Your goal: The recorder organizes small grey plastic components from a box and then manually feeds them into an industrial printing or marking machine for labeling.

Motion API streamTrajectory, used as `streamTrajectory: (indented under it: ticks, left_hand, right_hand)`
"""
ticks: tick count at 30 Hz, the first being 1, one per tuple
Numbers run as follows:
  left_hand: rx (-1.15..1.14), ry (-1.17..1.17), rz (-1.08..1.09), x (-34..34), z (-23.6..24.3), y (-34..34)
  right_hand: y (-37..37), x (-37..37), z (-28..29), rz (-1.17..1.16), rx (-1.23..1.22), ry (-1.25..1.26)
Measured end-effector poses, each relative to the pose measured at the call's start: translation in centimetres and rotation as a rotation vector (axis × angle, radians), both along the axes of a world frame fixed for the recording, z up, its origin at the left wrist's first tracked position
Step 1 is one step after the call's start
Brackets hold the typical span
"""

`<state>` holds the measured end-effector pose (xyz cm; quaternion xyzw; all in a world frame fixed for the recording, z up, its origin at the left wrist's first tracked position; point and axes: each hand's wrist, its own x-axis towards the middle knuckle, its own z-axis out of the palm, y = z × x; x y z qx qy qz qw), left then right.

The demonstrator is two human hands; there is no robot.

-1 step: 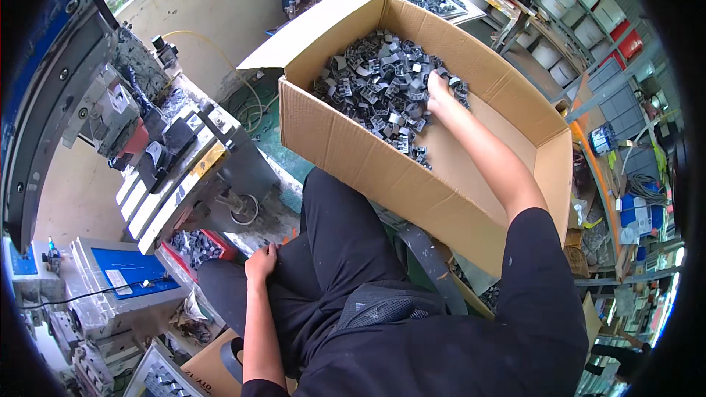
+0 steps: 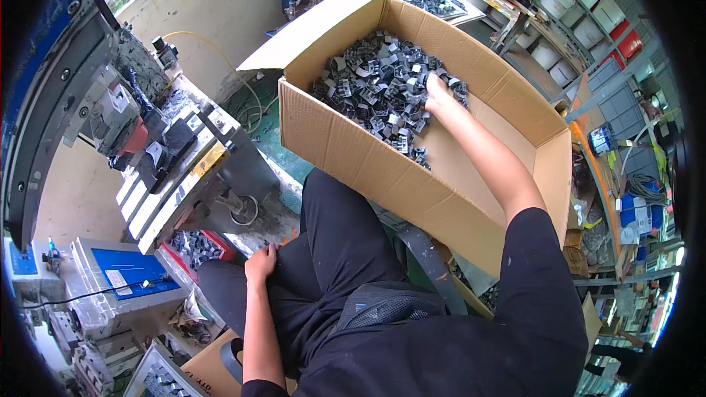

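The right hand (image 2: 437,94) is set into the right edge of a heap of small black-and-grey bracket-like parts (image 2: 371,84), gathered toward the left end of an open cardboard box (image 2: 368,158); its fingertips are hidden, so whether anything is gripped cannot be told. The left hand (image 2: 260,264) is rested on the lap, fingers loosely curled; nothing held can be seen, though the palm is hidden. Parts could be snagged together and dropped if too many were lifted at once; the box might be tipped if its near wall were leaned on — its load is bunched leftward, its support mostly hidden.
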<state>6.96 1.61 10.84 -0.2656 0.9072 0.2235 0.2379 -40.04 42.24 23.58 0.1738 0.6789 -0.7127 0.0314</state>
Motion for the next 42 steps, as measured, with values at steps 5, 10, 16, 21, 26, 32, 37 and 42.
streamTrajectory:
  ticks: [5, 10, 16, 21, 26, 32, 37, 42]
  left_hand:
    - [-0.007, -0.001, 0.02, 0.7, 0.1, -0.1]
    - [-0.024, -0.009, 0.034, 1.5, -0.1, -0.4]
    - [-0.012, 0.004, 0.013, 0.4, -0.5, -0.1]
    - [-0.023, -0.019, 0.051, 1.4, -0.1, -0.4]
    - [-0.003, -0.009, 0.054, 1.1, 0.1, -0.1]
    - [0.0, -0.01, 0.069, 1.6, 0.0, -0.6]
    - [0.034, 0.034, 0.017, 0.6, -1.0, -0.4]
    - [-0.005, 0.014, 0.045, 1.6, 0.0, -0.5]
  right_hand:
    - [-4.8, 0.9, 1.9, 0.088, -0.49, -0.218]
    - [-7.7, 0.7, 4.7, -0.052, -0.475, -0.258]
    - [-7.9, -4.6, 8.6, -0.085, -0.525, -0.106]
    - [-10.0, -3.1, 12.1, 0.077, -0.499, -0.084]
    - [-5.4, -1.0, 12.9, 0.627, -0.057, 0.18]
    - [-0.9, 1.7, 11.0, 0.496, 0.404, 0.464]
    - [6.8, 3.9, 3.4, 0.615, 0.865, 0.655]
    - [4.9, 17.7, 4.7, 0.873, 1.142, 0.731]
